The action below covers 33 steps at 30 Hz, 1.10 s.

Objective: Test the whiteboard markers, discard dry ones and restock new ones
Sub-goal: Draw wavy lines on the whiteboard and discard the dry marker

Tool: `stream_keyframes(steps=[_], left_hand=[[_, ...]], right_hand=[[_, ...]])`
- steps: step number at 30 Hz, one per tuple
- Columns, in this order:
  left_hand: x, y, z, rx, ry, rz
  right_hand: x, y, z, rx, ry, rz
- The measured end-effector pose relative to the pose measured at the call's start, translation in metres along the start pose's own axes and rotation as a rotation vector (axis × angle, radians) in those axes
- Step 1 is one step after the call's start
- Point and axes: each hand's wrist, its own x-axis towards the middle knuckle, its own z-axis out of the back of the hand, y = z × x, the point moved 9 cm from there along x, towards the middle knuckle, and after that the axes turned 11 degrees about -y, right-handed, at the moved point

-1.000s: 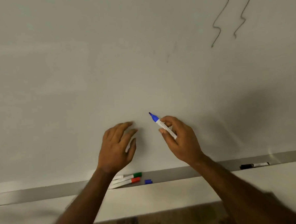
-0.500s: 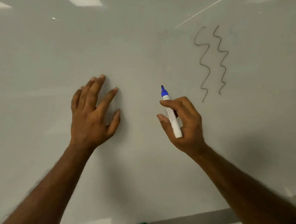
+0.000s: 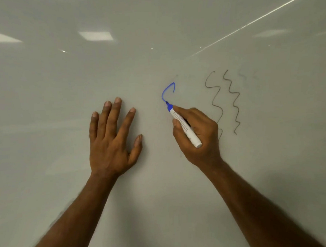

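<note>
I hold the blue marker [image 3: 184, 127] in my right hand [image 3: 199, 138], thumb and forefinger clamped on the barrel just behind the coloured end, the other fingers curled beneath. The marker has a white barrel with a line of small print I cannot read, a blue collar and a blue tip. It lies tilted, tip toward 11 o'clock and blunt white end toward 5 o'clock. The tip touches the whiteboard [image 3: 61, 81] at the lower end of a blue stroke [image 3: 165, 92], a strong, saturated open curve that rises toward 12 o'clock from the tip and hooks over.

My left hand [image 3: 112, 143] lies flat on the board at 9 o'clock of the marker, fingers straight and spread apart, thumb angled out toward the right hand, with a strip of bare board between the two.

At 3 o'clock of my right hand stand two dark wavy lines [image 3: 234, 102], thin and greyish. The nearer one passes behind my knuckles, so that side is tight. Toward 12 o'clock above the blue stroke the board is bare, with only a faint smudge. From 9 to 11 o'clock of my left hand there is wide bare surface carrying pale reflections of ceiling lights [image 3: 96, 35]. A thin bright line crosses at 1 o'clock; I cannot tell whether it is a seam or a reflection. The board fills the view on every side.
</note>
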Motion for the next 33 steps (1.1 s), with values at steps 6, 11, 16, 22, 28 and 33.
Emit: stream_keyframes(steps=[6, 11, 16, 22, 28, 33], left_hand=[[0.0, -0.001, 0.002, 0.004, -0.008, 0.001], [0.001, -0.001, 0.004, -0.008, -0.021, 0.005], [0.0, -0.002, 0.004, -0.008, -0.009, 0.004], [0.001, -0.006, 0.005, -0.012, -0.025, 0.031], [-0.006, -0.016, 0.004, -0.012, -0.018, 0.065], [-0.022, -0.025, 0.001, -0.015, 0.005, 0.035]], right_hand=[[-0.047, -0.008, 0.028, -0.057, 0.055, -0.039], [-0.093, -0.007, 0.034, -0.084, 0.224, -0.047], [-0.09, -0.011, 0.044, -0.06, 0.23, -0.114], [0.02, -0.018, 0.053, -0.027, -0.05, -0.11], [0.055, -0.018, 0.04, -0.006, -0.052, -0.041], [0.022, -0.026, 0.05, -0.033, -0.007, -0.035]])
